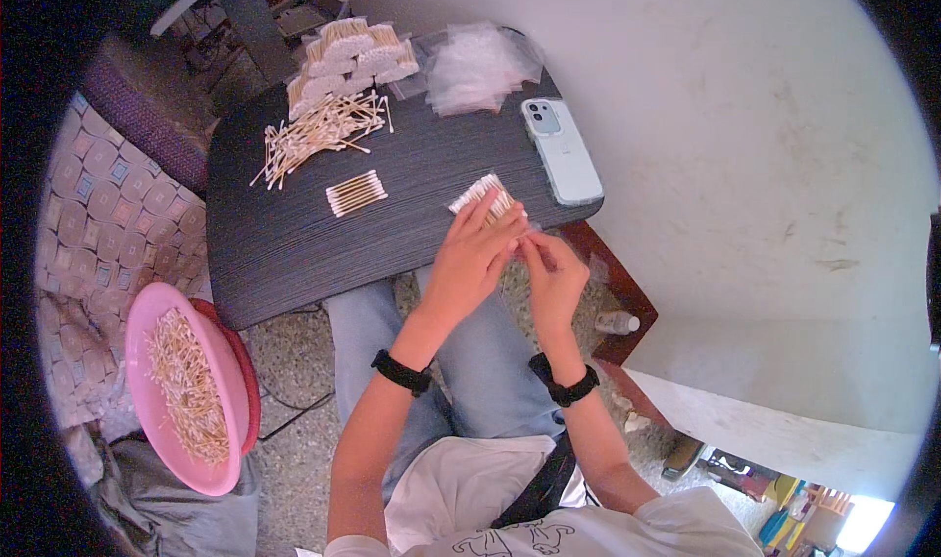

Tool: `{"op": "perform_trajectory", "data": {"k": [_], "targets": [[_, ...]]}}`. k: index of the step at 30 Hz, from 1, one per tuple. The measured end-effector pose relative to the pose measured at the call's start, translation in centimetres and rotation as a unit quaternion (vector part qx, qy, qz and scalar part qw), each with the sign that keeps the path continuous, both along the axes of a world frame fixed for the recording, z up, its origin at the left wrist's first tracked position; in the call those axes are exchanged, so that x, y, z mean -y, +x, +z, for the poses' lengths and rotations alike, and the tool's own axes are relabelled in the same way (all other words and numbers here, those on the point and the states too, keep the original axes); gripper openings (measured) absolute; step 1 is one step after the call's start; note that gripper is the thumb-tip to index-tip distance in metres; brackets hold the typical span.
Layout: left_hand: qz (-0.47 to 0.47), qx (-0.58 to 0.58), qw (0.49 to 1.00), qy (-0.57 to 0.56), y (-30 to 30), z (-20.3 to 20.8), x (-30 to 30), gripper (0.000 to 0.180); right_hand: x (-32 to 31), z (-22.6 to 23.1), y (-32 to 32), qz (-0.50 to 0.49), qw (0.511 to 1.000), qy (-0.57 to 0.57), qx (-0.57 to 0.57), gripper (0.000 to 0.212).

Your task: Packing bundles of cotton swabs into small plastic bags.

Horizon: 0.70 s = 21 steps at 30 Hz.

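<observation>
A small clear bag of cotton swabs (474,194) lies near the table's front right edge. Across it rest the fingers of my left hand (474,253), holding it, with the thumb close to my right hand. My right hand (557,271) pinches the bag's near end between thumb and fingertips; the fingers partly hide that end. To the left, a neat row of cotton swabs (357,193) lies on the dark table (284,248). Behind the row is a loose heap of cotton swabs (323,136).
Filled bags of swabs (355,59) are stacked at the back, beside a pile of clear bags (480,65). A pale phone (564,153) lies along the right edge. Left of my legs stands a pink basin (143,400) with many swabs. A wall (745,165) rises at right.
</observation>
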State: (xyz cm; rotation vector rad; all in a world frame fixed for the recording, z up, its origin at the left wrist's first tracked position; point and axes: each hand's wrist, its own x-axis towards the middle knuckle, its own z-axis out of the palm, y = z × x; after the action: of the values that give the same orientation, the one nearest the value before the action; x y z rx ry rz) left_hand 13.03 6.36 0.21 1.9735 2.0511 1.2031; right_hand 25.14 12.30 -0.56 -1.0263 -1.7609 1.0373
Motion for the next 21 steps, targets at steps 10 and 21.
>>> {"op": "perform_trajectory", "data": {"k": [10, 21], "targets": [[-0.010, 0.052, 0.999, -0.001, -0.3, 0.3, 0.2, 0.026, 0.1, 0.2, 0.5, 0.045, 0.994, -0.026, -0.092, 0.018], [-0.029, 0.093, 0.995, -0.024, -0.9, 0.1, 0.3, 0.029, -0.5, -0.3, -0.3, 0.041, 0.997, 0.051, -0.035, 0.021]]}}
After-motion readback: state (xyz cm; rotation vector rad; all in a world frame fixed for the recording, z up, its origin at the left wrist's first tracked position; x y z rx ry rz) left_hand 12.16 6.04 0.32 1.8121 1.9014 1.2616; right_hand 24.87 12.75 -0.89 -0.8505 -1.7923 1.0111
